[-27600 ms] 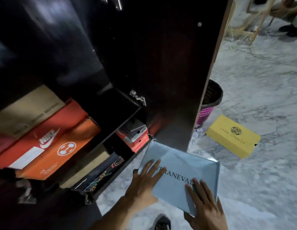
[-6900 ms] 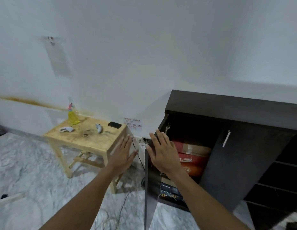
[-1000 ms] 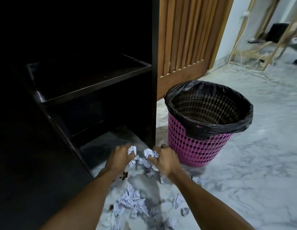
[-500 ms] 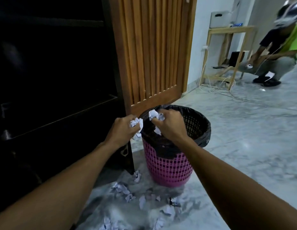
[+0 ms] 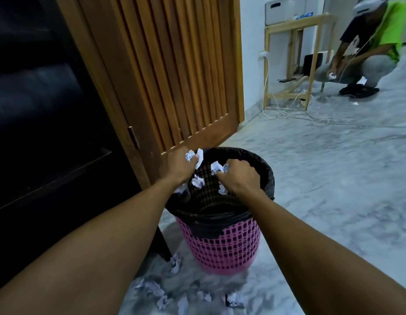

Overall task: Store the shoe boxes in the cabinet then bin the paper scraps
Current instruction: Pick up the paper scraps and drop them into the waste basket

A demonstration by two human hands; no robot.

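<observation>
Both my hands hover over the mouth of a pink mesh bin (image 5: 222, 248) lined with a black bag. My left hand (image 5: 178, 167) is over its left rim and grips crumpled white paper scraps (image 5: 194, 156). My right hand (image 5: 239, 178) is over the middle of the opening and grips more scraps (image 5: 216, 167). A few loose scraps (image 5: 197, 181) are in the air just below my hands, inside the bin's mouth. Several more crumpled scraps (image 5: 152, 289) lie on the marble floor in front of the bin. No shoe boxes are in view.
The dark cabinet (image 5: 45, 123) stands at the left, its corner next to the bin. A slatted wooden door (image 5: 174, 71) is behind the bin. At the far right a person (image 5: 370, 44) crouches by a small wooden table (image 5: 295, 53), with white cables (image 5: 295, 112) trailing across the floor.
My hands lifted scraps from the floor up to the bin and now sit further over its opening. A few pieces have started dropping from both hands.
</observation>
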